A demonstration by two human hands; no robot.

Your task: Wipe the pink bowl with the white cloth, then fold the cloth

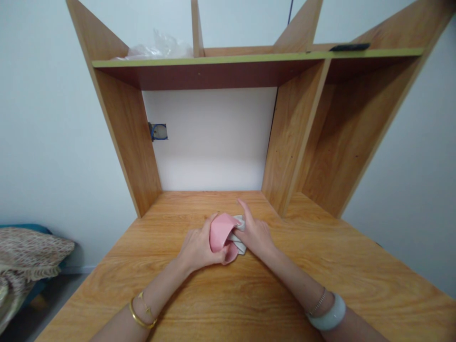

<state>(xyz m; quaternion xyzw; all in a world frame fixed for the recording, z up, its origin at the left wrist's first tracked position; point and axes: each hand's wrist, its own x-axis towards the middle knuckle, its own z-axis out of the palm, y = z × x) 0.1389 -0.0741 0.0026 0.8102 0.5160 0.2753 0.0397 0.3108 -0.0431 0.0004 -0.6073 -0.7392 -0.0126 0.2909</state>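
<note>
My left hand (pixel 200 247) is wrapped round a pink, angular, hollow-looking object (pixel 221 230), thumb at its near side and fingers behind its far left. Its exact kind cannot be made out. A folded light grey cloth (pixel 240 246) sits against the pink object's right side, partly tucked at its opening. My right hand (pixel 257 233) grips the cloth, with the index finger stretched up and away and the other fingers bent in towards the opening. Those fingertips are partly hidden. Both hands are just over the wooden desk (pixel 228 304).
A wooden shelf unit (pixel 297 137) rises at the desk's back. Its upper board carries a clear plastic bag (pixel 160 47) and a flat black item (pixel 350 47). An uncovered wall socket box (pixel 158 131) is at the back left. A patterned fringed blanket (pixel 32 249) lies at far left.
</note>
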